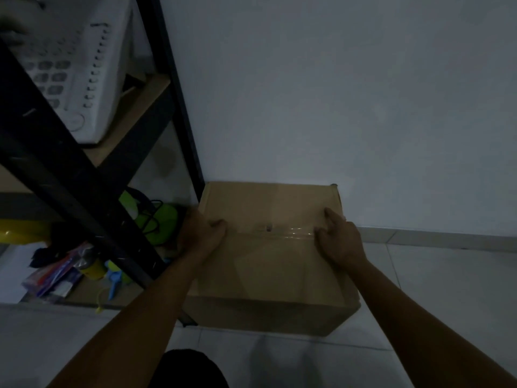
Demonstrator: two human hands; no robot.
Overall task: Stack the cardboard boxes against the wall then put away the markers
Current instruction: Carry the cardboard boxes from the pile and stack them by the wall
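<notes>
A brown cardboard box (268,264), taped shut along its top seam, stands on the tiled floor with its far edge against the white wall (335,93). My left hand (200,233) grips the box's upper left edge, fingers curled onto the top. On the right side of the top rests my right hand (340,238), its fingers on the tape seam. No markers are clearly recognisable in this dim view.
A black metal shelving unit (84,175) stands directly left of the box. It holds a white plastic basket (75,71) on an upper board, and green, yellow and blue items with a packet (53,275) lower down. Pale tiled floor (436,289) spreads to the right.
</notes>
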